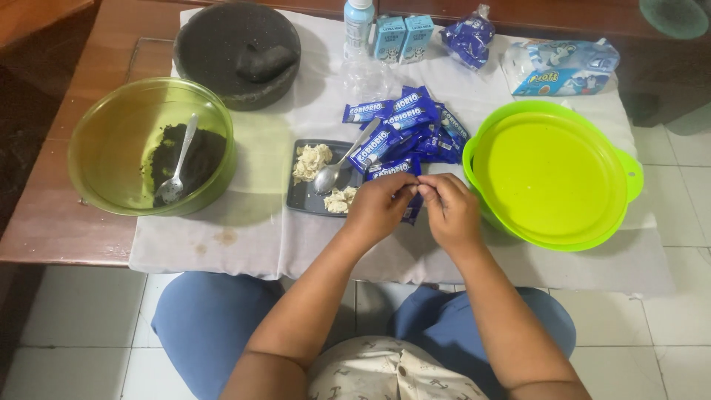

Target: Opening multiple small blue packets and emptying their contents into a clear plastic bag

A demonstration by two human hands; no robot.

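Observation:
My left hand [378, 207] and my right hand [449, 210] meet over the front of the white cloth [252, 237], both pinching one blue biscuit packet [411, 211] between their fingertips. Just behind them lies a pile of several blue biscuit packets [407, 130]. A small dark tray [305, 196] to the left of my hands holds lumps of white cream [311, 159] and a metal spoon [337, 167].
A green transparent bowl [111, 126] at left holds dark crumbs and a spoon [178, 174]. A stone mortar with pestle [237, 48] stands behind it. A lime lidded bowl [552, 174] sits at right. A bottle [358, 26], two small cartons [402, 37] and plastic bags [563, 67] line the back.

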